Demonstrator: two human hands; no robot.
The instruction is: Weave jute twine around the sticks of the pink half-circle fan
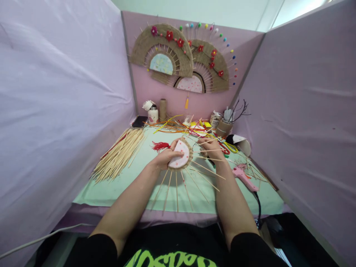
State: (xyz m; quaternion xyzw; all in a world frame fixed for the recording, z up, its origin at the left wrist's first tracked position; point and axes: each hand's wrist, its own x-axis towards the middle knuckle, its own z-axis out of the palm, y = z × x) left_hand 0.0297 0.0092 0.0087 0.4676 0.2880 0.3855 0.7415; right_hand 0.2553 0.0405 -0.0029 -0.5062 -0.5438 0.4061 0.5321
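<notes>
My left hand (167, 155) grips a small half-round fan (180, 157), its thumb pressed on the white face with pink dots. Brown twine is woven around the curved edge, and thin bamboo sticks (177, 189) fan out toward me and to the right. A red tassel (161, 146) sticks out to the left of the fan. Behind the right-hand sticks, my right hand (210, 145) is closed, with a thin strand of twine running between it and the fan edge. Its fingertips are partly hidden. A brown bundle (204, 152) lies just below these fingers.
Loose bamboo sticks (119, 154) are heaped on the left. A pink glue gun (244, 178) with a black cord lies right of my right arm. Behind are a phone (139, 121), a jar (152, 114), coloured pipe cleaners (169, 126) and a brown pot (224, 128). Finished fans (164, 33) hang on the back panel.
</notes>
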